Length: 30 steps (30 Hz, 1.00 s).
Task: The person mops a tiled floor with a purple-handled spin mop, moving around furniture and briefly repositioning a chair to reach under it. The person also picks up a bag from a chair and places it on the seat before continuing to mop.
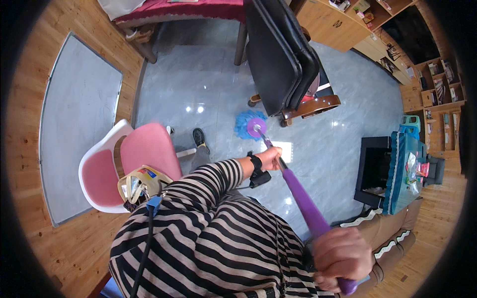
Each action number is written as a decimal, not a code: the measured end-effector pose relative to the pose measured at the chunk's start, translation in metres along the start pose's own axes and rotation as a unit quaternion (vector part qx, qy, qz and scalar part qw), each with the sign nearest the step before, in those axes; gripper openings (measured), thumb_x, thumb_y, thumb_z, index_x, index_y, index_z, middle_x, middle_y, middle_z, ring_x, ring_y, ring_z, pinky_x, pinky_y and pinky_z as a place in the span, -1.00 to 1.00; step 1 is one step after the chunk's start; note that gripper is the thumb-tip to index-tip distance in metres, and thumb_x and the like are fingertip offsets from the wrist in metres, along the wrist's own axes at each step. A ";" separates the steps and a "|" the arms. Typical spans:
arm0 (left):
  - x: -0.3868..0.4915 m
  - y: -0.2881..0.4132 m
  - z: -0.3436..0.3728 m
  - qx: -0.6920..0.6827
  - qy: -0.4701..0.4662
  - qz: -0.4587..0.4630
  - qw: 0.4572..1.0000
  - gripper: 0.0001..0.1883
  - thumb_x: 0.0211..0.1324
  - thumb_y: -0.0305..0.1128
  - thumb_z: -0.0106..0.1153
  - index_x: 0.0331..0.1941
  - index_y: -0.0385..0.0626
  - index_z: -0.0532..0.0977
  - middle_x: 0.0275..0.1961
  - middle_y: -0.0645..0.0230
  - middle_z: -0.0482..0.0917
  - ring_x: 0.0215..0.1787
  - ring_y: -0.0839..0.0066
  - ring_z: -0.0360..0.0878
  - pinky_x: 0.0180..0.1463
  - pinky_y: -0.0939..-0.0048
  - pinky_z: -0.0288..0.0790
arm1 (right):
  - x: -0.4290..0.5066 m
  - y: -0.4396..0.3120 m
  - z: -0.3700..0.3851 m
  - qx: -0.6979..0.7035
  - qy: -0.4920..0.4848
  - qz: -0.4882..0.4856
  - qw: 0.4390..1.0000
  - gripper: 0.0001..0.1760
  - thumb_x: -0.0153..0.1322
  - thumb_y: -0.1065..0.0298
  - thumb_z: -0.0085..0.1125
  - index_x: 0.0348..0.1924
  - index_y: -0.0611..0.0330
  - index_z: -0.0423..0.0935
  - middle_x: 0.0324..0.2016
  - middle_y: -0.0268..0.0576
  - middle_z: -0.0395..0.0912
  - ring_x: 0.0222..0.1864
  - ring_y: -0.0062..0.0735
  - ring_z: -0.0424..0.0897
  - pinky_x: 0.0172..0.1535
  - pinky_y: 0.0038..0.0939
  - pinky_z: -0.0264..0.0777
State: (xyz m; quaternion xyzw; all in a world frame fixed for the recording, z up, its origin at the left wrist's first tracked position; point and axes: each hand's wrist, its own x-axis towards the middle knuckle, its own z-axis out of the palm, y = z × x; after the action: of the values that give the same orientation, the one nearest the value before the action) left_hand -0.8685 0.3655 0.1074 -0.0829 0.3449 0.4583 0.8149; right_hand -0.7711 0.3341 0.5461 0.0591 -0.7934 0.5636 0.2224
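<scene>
A mop with a purple and metal handle (303,199) slants across the view from lower right to upper left. My left hand (271,158), with a black band on its wrist, grips the metal shaft low down, near the mop head. My right hand (342,257) is closed around the purple grip near its top end. The blue mop head (245,124), with a round purple disc, lies on the grey tiled floor (223,87), just left of the wooden feet of a black office chair (277,63).
A pink and white chair (149,149) with a cloth bag (143,180) stands at left, by a whiteboard (80,123). A table with a red cloth (190,10) is at the top. To the right are a low table with a teal cloth (402,178) and a brown sofa (384,231).
</scene>
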 end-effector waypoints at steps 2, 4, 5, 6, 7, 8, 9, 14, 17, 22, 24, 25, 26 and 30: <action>0.004 -0.007 0.010 0.026 -0.010 -0.028 0.999 -0.78 -0.06 -0.21 -0.06 -0.70 0.06 0.25 -0.72 0.44 0.34 -0.72 0.49 0.33 -0.62 0.44 0.25 | 0.002 -0.004 0.006 -0.011 -0.006 -0.007 1.000 -0.84 0.17 0.53 0.15 -0.44 0.23 0.35 -0.68 -0.28 0.40 -0.64 -0.35 0.41 -0.51 -0.35 0.31; 0.002 -0.016 0.026 0.081 -0.035 -0.054 0.995 -0.73 0.02 -0.11 -0.06 -0.62 0.00 0.32 -0.72 0.43 0.31 -0.71 0.48 0.34 -0.58 0.43 0.29 | 0.005 -0.007 0.006 -0.050 0.000 0.036 0.998 -0.83 0.12 0.53 0.22 -0.55 0.20 0.37 -0.71 -0.27 0.44 -0.67 -0.36 0.48 -0.51 -0.35 0.41; 0.000 -0.020 0.035 0.107 -0.055 -0.076 0.990 -0.68 0.06 -0.05 -0.07 -0.56 -0.04 0.36 -0.72 0.43 0.29 -0.71 0.48 0.34 -0.56 0.43 0.31 | 0.006 -0.008 0.007 -0.069 0.002 0.060 0.996 -0.82 0.09 0.53 0.25 -0.61 0.18 0.38 -0.73 -0.26 0.46 -0.68 -0.36 0.52 -0.51 -0.35 0.46; -0.005 -0.024 0.043 0.159 -0.083 -0.077 0.981 -0.64 0.09 -0.01 -0.10 -0.49 -0.08 0.39 -0.70 0.43 0.29 -0.70 0.47 0.35 -0.54 0.40 0.34 | 0.006 -0.008 0.005 -0.066 -0.001 0.058 0.996 -0.80 0.11 0.52 0.22 -0.55 0.22 0.33 -0.72 -0.24 0.41 -0.69 -0.41 0.45 -0.52 -0.36 0.41; -0.009 -0.024 0.049 0.214 -0.098 -0.079 0.969 -0.59 0.13 0.04 -0.12 -0.41 -0.11 0.41 -0.68 0.42 0.28 -0.69 0.46 0.36 -0.52 0.37 0.38 | 0.004 -0.009 0.007 -0.084 0.107 0.069 0.988 -0.79 0.13 0.53 0.20 -0.52 0.22 0.31 -0.72 -0.23 0.39 -0.69 -0.43 0.43 -0.52 -0.38 0.39; -0.014 -0.023 0.053 0.232 -0.082 -0.076 0.966 -0.64 0.14 0.00 -0.09 -0.37 -0.09 0.39 -0.64 0.42 0.30 -0.64 0.46 0.39 -0.48 0.30 0.43 | 0.001 -0.008 0.009 -0.098 0.215 0.077 0.969 -0.78 0.15 0.53 0.18 -0.49 0.23 0.28 -0.71 -0.22 0.37 -0.69 -0.45 0.40 -0.52 -0.40 0.37; -0.020 -0.022 0.058 0.224 0.029 -0.073 0.971 -0.70 0.12 -0.06 -0.01 -0.38 -0.07 0.39 -0.63 0.44 0.28 -0.58 0.47 0.41 -0.46 0.27 0.45 | -0.005 -0.008 0.015 -0.108 0.321 0.083 0.937 -0.78 0.17 0.53 0.16 -0.46 0.24 0.26 -0.70 -0.21 0.35 -0.70 -0.47 0.37 -0.52 -0.42 0.34; -0.067 0.087 0.033 0.209 0.136 0.303 0.920 -0.80 0.02 -0.29 0.06 -0.52 -0.17 0.37 -0.64 0.39 0.34 -0.66 0.50 0.33 -0.62 0.42 0.32 | -0.055 -0.011 0.011 -0.163 0.506 0.028 0.847 -0.80 0.27 0.48 0.05 -0.40 0.22 0.18 -0.73 -0.26 0.21 -0.73 -0.55 0.24 -0.52 -0.49 0.21; -0.107 0.201 0.042 0.275 0.229 0.450 0.818 -0.61 -0.05 -0.44 0.06 -0.08 -0.30 0.32 -0.21 0.21 0.43 -0.28 0.48 0.46 -0.29 0.41 0.40 | -0.082 -0.015 0.004 -0.183 0.585 -0.025 0.790 -0.85 0.28 0.49 -0.01 -0.40 0.21 0.19 -0.71 -0.27 0.19 -0.69 -0.56 0.22 -0.51 -0.51 0.18; -0.168 0.281 0.106 0.446 0.257 0.705 0.487 -0.41 -0.07 -0.33 0.14 0.11 -0.22 0.25 0.11 0.04 0.25 0.13 0.17 0.24 0.16 0.25 0.22 | -0.092 -0.013 -0.007 -0.217 0.656 -0.061 0.721 -0.87 0.29 0.54 -0.05 -0.43 0.22 0.17 -0.71 -0.26 0.18 -0.70 -0.56 0.17 -0.54 -0.51 0.16; -0.170 0.277 0.130 0.536 0.245 0.729 0.349 -0.39 -0.17 -0.29 0.17 0.06 -0.22 0.30 0.12 -0.01 0.24 0.16 0.04 0.19 0.27 0.20 0.09 | -0.085 -0.005 -0.008 -0.212 0.674 -0.075 0.703 -0.85 0.28 0.54 -0.03 -0.44 0.22 0.17 -0.72 -0.26 0.18 -0.72 -0.56 0.17 -0.57 -0.52 0.16; -0.166 0.268 0.138 0.578 0.218 0.692 0.374 -0.37 -0.23 -0.26 0.24 0.04 -0.17 0.34 0.18 0.00 0.18 0.22 -0.01 0.11 0.28 0.12 0.05 | -0.081 -0.001 -0.008 -0.230 0.664 -0.072 0.708 -0.85 0.28 0.53 -0.03 -0.44 0.22 0.17 -0.71 -0.25 0.18 -0.73 -0.57 0.17 -0.57 -0.52 0.16; -0.162 0.255 0.144 0.610 0.247 0.679 0.324 -0.36 -0.27 -0.26 0.28 0.03 -0.12 0.36 0.22 0.01 0.13 0.26 -0.06 0.04 0.28 0.04 0.03 | -0.076 0.002 -0.007 -0.238 0.666 -0.070 0.703 -0.84 0.28 0.53 -0.02 -0.44 0.23 0.17 -0.71 -0.25 0.19 -0.73 -0.57 0.17 -0.57 -0.53 0.16; -0.153 0.251 0.156 0.686 0.267 0.634 0.238 -0.39 -0.37 -0.33 0.34 -0.05 0.08 0.43 0.27 0.10 0.04 0.31 -0.20 -0.13 0.21 -0.34 -0.08 | -0.064 0.007 -0.001 -0.242 0.676 -0.079 0.692 -0.83 0.27 0.50 0.00 -0.43 0.24 0.18 -0.72 -0.24 0.20 -0.74 -0.58 0.18 -0.57 -0.51 0.17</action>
State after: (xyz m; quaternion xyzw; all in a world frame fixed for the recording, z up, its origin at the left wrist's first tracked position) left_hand -1.0469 0.4721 0.3676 0.6357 0.6661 0.3670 -0.1320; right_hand -0.7164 0.3277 0.5131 -0.3315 -0.5303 0.2205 0.7485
